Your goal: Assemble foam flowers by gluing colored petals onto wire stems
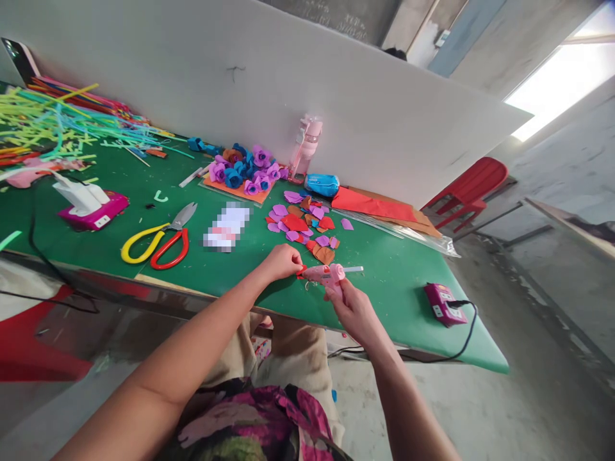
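Paper flowers in purple, blue and brown stand already formed in a cluster on an orange sheet, so the work looks partway along. Loose petals in purple, red and brown lie scattered on the green counter, seemingly unused so far. The piece in hand, a small red piece, is at the front edge, pinched between the fingertips of the left hand and apparently unfinished. The right hand has its fingers curled around the handle of a pink glue gun, its nozzle right at the red piece and a pale glue stick jutting from the rear.

Behind, a pink bottle stands upright, its contents unclear. A blue pouch beside it hides whatever it holds. Clear plastic lies around red and brown sheets; whether they are inside it, I cannot tell.
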Demonstrator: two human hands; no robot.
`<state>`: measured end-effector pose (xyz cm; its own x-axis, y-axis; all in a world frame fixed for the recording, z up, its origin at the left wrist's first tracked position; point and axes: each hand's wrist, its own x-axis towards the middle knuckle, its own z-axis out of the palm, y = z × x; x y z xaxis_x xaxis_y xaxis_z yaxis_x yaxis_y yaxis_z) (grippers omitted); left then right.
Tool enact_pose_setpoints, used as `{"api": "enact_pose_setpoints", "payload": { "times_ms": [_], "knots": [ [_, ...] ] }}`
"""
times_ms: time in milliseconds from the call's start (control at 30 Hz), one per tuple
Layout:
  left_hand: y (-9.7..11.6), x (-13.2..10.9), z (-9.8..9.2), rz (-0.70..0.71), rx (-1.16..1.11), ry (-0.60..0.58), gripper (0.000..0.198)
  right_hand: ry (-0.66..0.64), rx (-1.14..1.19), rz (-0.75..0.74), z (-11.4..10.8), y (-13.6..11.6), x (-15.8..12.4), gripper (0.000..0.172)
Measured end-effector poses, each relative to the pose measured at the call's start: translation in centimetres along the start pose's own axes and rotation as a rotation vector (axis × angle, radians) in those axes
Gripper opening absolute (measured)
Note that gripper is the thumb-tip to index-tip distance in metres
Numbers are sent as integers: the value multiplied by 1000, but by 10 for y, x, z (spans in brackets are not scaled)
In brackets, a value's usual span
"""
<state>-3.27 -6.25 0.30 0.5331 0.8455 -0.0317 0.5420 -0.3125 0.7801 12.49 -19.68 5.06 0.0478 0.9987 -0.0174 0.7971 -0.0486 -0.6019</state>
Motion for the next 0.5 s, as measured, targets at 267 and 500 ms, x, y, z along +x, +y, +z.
{"api": "enact_pose_setpoints", "payload": {
  "times_ms": [267, 500],
  "knots": [
    [0, 0, 0, 17, 25, 5, 12, 12, -13, 8, -5, 5, -5, 29],
    [-1, 1, 0, 16, 22, 13, 11, 23, 0, 0, -4, -1, -4, 29]
  ]
}}
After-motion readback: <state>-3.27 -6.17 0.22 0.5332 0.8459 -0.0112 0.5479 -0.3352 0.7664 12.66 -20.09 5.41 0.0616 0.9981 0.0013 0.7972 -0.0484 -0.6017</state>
